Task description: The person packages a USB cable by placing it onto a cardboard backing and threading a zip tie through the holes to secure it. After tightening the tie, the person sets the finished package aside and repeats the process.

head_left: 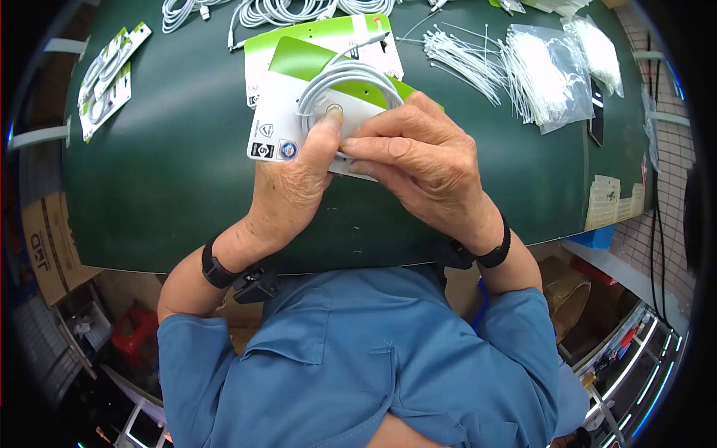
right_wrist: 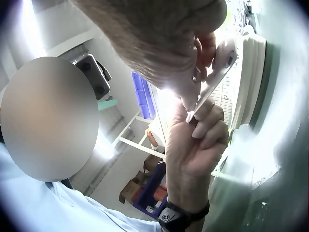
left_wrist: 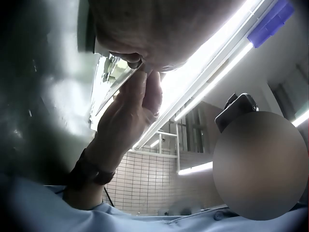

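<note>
A coiled white cable (head_left: 351, 73) lies over a green-and-white packaging card (head_left: 263, 119), its plug end sticking up past the top. My left hand (head_left: 295, 175) holds the card from its lower edge, thumb pressed on the face inside the coil. In the right wrist view, the left fingers (right_wrist: 210, 128) curl under the card. From the right, my right hand (head_left: 429, 157) pinches at the lower part of the coil, thumb and forefinger close to the left thumb. I cannot tell whether a thin tie is also between those fingertips.
More packaging cards (head_left: 258, 63) lie just beyond the held one. White cable ties (head_left: 467, 63) are spread at the right, beside a clear bag of ties (head_left: 553, 75). Carded cables (head_left: 108, 78) lie at the left, and loose coiled cables (head_left: 280, 11) along the far side.
</note>
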Motion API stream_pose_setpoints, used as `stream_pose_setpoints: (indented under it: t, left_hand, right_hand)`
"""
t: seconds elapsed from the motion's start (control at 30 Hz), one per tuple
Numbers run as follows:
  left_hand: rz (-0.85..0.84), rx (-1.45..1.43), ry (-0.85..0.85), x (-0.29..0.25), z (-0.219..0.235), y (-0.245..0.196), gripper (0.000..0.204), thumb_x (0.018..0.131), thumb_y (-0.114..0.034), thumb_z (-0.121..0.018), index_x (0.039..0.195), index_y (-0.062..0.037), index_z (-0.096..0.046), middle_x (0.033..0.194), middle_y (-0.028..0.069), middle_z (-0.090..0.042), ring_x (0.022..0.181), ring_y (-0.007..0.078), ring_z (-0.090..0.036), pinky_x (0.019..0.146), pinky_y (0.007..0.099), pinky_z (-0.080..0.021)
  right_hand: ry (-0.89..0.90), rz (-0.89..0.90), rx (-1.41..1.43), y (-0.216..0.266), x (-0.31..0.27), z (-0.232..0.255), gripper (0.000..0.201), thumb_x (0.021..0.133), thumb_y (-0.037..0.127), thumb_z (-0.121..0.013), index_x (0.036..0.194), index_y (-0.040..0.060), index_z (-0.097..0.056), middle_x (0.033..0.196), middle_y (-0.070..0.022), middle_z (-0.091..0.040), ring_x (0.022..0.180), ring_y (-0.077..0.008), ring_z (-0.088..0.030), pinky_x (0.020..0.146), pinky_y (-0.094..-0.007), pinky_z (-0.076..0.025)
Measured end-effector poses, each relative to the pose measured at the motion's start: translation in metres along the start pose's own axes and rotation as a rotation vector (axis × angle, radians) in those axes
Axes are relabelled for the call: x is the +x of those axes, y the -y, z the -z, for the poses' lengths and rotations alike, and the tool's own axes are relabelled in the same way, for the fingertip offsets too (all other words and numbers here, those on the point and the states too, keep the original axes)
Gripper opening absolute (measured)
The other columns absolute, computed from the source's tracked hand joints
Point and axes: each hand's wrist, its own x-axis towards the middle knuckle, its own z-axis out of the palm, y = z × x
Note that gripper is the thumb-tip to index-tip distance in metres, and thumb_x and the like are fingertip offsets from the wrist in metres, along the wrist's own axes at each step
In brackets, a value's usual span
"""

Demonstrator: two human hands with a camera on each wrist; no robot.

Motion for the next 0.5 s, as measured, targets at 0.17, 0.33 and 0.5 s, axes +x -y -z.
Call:
stream_pose_setpoints:
  t: [0.17,0.33,0.5]
  left_hand:
    - [0.109,-0.151,0.064,0.008,-0.001,-0.009,0.029,0.099,-0.018,-0.066,0.119,0.0001,-0.059,0.089,0.0043,-0.063,0.059,0.0064,-0.054,0.043,0.0224,-0.04]
    - [0.167,-0.22,0.065,0.012,-0.003,-0.003,0.029,0.098,-0.017,-0.066,0.121,-0.0007,-0.059,0.089,0.0036,-0.063,0.055,0.0059,-0.052,0.04,0.0223,-0.037]
    - [0.212,-0.283,0.046,0.012,-0.005,0.003,0.029,0.098,-0.016,-0.066,0.122,-0.0013,-0.059,0.089,0.0035,-0.063,0.056,0.0055,-0.052,0.04,0.0216,-0.037]
  right_hand:
    - [0.004,0.019,-0.009,-0.005,0.0,0.004,0.032,0.073,0.004,-0.087,0.105,0.0116,-0.081,0.097,-0.0021,-0.073,0.079,-0.021,-0.058,0.069,-0.0326,-0.047]
    - [0.019,0.005,-0.044,-0.008,0.002,0.004,0.031,0.076,0.005,-0.086,0.106,0.0117,-0.081,0.097,-0.0018,-0.073,0.08,-0.0205,-0.058,0.07,-0.0323,-0.047]
    - [0.043,-0.007,-0.004,-0.018,0.0,0.003,0.031,0.076,0.006,-0.086,0.106,0.0119,-0.081,0.099,-0.0023,-0.073,0.081,-0.0209,-0.059,0.071,-0.0328,-0.047]
